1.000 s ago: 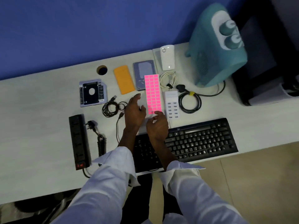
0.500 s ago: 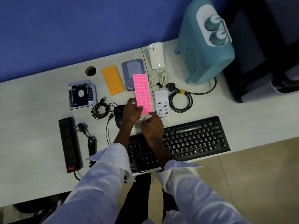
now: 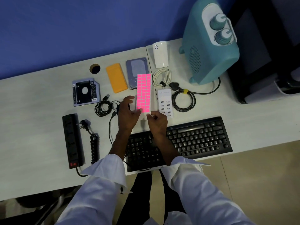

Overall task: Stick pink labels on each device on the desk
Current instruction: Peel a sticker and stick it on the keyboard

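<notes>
Gripping the near end of the long sticker sheet (image 3: 143, 91) with the left hand (image 3: 128, 115), far end toward the wall (image 3: 81, 30), pinching its right corner with the right hand (image 3: 158, 121).

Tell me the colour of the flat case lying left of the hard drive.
The flat case is plain orange, seen best in the head view.

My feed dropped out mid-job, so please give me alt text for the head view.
Both hands hold a sheet of pink labels over the desk: the left hand grips its lower left edge, the right hand pinches its bottom right corner. Around it lie a keyboard, USB charger, hard drive, orange case and power strip.
</notes>
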The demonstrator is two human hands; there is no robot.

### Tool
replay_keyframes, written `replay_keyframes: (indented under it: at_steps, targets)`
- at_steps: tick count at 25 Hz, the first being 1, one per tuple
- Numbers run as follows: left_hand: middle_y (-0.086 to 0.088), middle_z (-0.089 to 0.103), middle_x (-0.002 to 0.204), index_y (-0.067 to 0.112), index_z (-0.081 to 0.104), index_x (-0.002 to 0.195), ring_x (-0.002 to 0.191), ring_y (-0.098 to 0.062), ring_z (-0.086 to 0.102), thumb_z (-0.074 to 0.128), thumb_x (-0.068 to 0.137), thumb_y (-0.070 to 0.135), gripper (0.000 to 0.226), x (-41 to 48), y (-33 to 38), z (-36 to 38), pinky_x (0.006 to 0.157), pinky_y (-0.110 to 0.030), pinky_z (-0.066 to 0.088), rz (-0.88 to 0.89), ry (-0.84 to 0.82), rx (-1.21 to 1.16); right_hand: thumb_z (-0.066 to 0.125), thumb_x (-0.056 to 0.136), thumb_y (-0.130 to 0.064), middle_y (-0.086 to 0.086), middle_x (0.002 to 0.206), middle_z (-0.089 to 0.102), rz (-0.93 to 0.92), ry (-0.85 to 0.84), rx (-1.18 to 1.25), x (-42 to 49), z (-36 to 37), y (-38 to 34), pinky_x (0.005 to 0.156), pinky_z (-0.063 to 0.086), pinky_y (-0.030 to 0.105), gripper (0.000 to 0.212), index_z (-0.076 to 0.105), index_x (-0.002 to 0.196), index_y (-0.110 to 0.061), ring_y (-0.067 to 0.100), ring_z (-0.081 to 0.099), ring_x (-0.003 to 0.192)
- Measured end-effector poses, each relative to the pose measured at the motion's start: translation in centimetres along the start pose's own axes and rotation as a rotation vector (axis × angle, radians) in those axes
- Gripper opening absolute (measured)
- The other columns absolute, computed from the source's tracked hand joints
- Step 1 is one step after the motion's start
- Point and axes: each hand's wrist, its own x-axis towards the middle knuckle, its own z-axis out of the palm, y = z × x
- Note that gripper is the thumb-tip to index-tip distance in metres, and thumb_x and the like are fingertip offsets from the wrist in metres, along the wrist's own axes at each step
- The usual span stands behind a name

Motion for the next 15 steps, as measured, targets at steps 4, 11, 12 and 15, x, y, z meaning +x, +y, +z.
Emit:
replay_keyframes:
  at_steps: [4,11,12,15]
  targets:
    - [0.003,0.060,0.120,0.026,0.074,0.109,0.078,-0.004,0.060,0.076,0.084,0.024,0.025,-1.0,-0.4,0.1,0.071,-0.016,0.051,0.249,-0.114,0.174,0.068,0.086,-0.015,0.009,0.083,0.074,-0.069,-0.020,-0.013,0.2,0.0,-0.1,0.067,0.045,0.021,0.014,0.076,0.096,-0.010,0.016,0.064,0.072]
    - [0.003,0.071,0.099,0.020,0.078,0.099,0.091,-0.012,0.065,0.071,0.087,0.021,0.014,-0.5,-0.1,0.2,0.080,-0.032,0.055,0.212,-0.172,0.212,0.064,0.088,-0.011,0.008,0.092,0.075,-0.158,-0.040,-0.074,0.4,0.2,1.0,0.079,0.052,0.030,0.018,0.074,0.102,-0.011,0.022,0.068,0.085]
    - [0.003,0.071,0.097,0.020,0.078,0.097,0.089,-0.012,0.065,0.071,0.088,0.021,0.012,-0.3,-0.1,0.2,0.078,-0.030,0.055,0.208,-0.164,0.206,0.063,0.088,-0.011,0.008,0.093,0.075,-0.159,-0.045,-0.069,0.5,0.2,1.2,0.080,0.052,0.031,0.018,0.074,0.103,-0.011,0.022,0.067,0.086]
    - [0.005,0.071,0.093,0.021,0.078,0.093,0.084,-0.007,0.062,0.071,0.088,0.021,0.009,-0.1,0.2,0.2,0.072,-0.018,0.049,0.193,-0.176,0.192,0.062,0.089,-0.010,0.007,0.093,0.075,-0.169,-0.056,-0.065,0.5,0.2,1.4,0.080,0.053,0.032,0.018,0.073,0.103,-0.012,0.022,0.067,0.086]
